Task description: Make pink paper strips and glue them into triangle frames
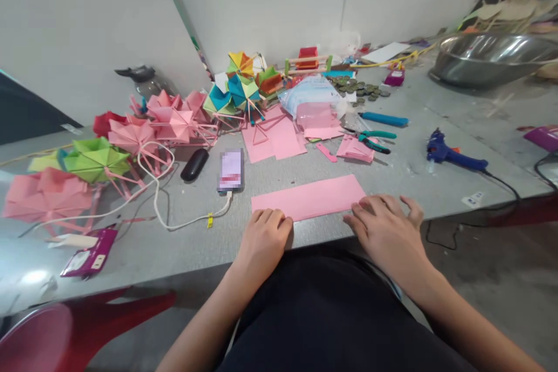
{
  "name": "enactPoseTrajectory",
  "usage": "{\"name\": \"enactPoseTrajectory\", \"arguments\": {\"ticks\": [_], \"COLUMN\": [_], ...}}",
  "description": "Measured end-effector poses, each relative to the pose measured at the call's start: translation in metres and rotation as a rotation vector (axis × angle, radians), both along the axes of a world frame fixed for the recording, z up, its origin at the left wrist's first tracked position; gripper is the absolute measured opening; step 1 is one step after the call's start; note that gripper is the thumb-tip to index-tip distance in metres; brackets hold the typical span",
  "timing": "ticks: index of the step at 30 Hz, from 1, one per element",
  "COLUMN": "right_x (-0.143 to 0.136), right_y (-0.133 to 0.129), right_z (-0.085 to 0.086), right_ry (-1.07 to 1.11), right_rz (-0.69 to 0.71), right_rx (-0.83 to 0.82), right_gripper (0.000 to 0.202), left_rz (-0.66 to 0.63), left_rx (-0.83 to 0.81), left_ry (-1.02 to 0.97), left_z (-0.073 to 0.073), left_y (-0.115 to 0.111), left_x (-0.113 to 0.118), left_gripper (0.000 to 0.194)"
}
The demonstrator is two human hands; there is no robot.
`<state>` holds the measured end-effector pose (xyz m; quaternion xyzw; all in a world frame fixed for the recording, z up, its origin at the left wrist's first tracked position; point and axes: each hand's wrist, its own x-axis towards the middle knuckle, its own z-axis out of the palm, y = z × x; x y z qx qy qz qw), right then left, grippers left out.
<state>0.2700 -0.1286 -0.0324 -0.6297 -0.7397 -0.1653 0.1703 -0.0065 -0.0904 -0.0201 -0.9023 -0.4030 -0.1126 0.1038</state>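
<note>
A long strip of pink paper (pixel 309 196) lies near the table's front edge, slightly slanted, its right end farther from me. My left hand (pixel 265 238) is at its lower left edge, with curled fingers close together on the paper. At the lower right corner, thumb and forefinger of my right hand (pixel 386 224) close on the strip, while the other fingers are lifted and apart. Beyond it lie a small pile of folded pink paper (pixel 356 149), a pink cutter (pixel 326 152) and larger pink sheets (pixel 274 138).
Left are paper lanterns (pixel 98 160), a phone (pixel 231 170) on a white cable, and a black case (pixel 194 164). Green-handled pliers (pixel 377 138), a blue-handled tool (pixel 383 119), a blue glue gun (pixel 455 154) and a steel bowl (pixel 488 61) stand right. A red stool (pixel 39 337) is below left.
</note>
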Motion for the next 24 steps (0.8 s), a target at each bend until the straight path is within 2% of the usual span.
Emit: {"name": "enactPoseTrajectory", "arguments": {"ticks": [6,10,15,19,24], "right_x": [0.005,-0.007,-0.031,-0.042,-0.045], "right_y": [0.009,0.021,0.034,0.04,0.045], "right_z": [-0.002,-0.003,-0.001,0.001,0.002], "right_ry": [0.06,0.056,0.01,-0.016,-0.02], "right_rz": [0.083,0.25,0.325,0.349,0.353], "right_rx": [0.013,0.022,-0.046,-0.136,-0.207], "right_gripper": [0.028,0.02,0.024,0.019,0.017], "left_rz": [-0.163,-0.194,-0.132,0.003,0.131], "left_rx": [-0.022,-0.007,-0.015,-0.066,-0.192], "left_ry": [0.205,0.214,0.159,0.11,0.04], "left_z": [0.014,0.015,0.011,0.012,0.015], "left_y": [0.018,0.021,0.02,0.016,0.014], "left_x": [0.001,0.001,0.006,0.013,0.02], "left_gripper": [0.015,0.017,0.017,0.014,0.02]}}
